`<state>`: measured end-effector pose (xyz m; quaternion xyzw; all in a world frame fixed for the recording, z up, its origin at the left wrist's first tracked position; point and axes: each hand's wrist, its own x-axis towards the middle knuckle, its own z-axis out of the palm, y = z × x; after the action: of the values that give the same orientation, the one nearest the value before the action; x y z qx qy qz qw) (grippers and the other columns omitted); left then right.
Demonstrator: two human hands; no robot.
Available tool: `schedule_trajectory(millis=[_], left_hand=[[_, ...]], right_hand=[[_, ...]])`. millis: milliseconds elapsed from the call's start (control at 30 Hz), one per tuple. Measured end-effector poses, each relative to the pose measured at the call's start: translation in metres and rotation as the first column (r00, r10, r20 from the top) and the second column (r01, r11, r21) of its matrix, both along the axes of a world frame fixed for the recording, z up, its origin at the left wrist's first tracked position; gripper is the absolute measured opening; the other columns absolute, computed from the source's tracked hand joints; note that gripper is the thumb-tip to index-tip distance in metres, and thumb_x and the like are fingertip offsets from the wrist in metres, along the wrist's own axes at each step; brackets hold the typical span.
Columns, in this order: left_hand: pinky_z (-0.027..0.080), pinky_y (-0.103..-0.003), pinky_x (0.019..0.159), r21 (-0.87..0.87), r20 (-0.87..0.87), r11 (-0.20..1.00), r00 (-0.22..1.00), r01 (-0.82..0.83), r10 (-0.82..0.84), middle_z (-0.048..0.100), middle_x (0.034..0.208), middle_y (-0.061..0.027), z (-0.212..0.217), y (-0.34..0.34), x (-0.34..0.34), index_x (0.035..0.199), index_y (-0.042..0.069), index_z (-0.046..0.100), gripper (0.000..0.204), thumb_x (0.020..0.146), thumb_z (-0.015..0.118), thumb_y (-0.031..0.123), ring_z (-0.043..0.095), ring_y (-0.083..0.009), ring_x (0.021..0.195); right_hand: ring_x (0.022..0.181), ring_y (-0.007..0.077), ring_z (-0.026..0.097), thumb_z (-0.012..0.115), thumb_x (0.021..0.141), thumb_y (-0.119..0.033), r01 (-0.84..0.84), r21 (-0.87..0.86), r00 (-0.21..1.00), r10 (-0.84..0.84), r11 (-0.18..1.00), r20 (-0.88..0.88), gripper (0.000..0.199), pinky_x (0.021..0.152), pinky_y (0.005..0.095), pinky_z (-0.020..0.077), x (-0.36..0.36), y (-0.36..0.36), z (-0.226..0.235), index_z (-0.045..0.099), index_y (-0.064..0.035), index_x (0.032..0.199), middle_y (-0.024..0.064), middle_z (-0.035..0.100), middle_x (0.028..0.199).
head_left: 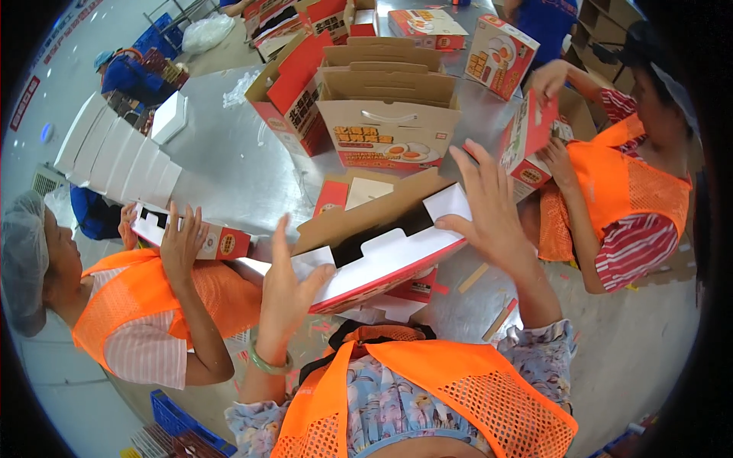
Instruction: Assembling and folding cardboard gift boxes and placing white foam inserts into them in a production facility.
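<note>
An open-topped carton (382,263) lies tilted in front of me, with a white inside, a red lower edge and a raised brown flap at the back. My left hand (286,294) is open at its left end, the thumb by the white corner flap and the fingers pointing up. At the right end, my right hand (492,210) is also open, fingers spread, its thumb close to the other white flap. Whether either palm presses on the carton is hard to tell. Its inside looks dark and partly hidden.
Upright open cartons (389,114) stand behind on the metal table (221,145). White stacked trays or boxes (114,156) lean at left. Co-workers in orange vests on the left (145,294) and right (626,183) handle red cartons. Paper scraps lie around the near edge.
</note>
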<state>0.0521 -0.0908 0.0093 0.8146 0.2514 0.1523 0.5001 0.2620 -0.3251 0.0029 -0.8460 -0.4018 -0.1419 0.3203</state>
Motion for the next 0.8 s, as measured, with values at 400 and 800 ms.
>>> schedule_trajectory(millis=[400,800], left_hand=[[0.056,-0.036,0.08,0.457,0.36,0.887,0.9,0.06,-0.246,0.069,0.11,-0.0175,-0.018,0.006,-0.004,0.101,0.002,0.071,0.034,0.076,0.083,0.022,0.069,-0.0328,0.097],[0.04,-0.052,0.098,0.607,-0.176,0.713,0.934,0.351,-0.31,0.063,0.122,-0.011,-0.002,0.003,0.017,0.124,0.011,0.056,0.055,0.078,0.08,0.029,0.056,-0.0321,0.119]], right_hand=[[0.117,0.0323,0.054,0.078,0.076,-0.017,-0.397,0.15,0.867,0.424,0.905,-0.26,0.052,0.101,0.0442,0.0407,0.011,-0.001,-0.019,0.064,-0.0082,0.125,0.0102,0.064,0.119],[0.113,0.0269,0.053,0.075,0.084,-0.029,-0.455,-0.226,0.878,0.391,0.862,-0.276,0.053,0.099,0.0424,0.0343,0.005,0.013,-0.005,0.059,-0.0201,0.134,0.0091,0.063,0.117]])
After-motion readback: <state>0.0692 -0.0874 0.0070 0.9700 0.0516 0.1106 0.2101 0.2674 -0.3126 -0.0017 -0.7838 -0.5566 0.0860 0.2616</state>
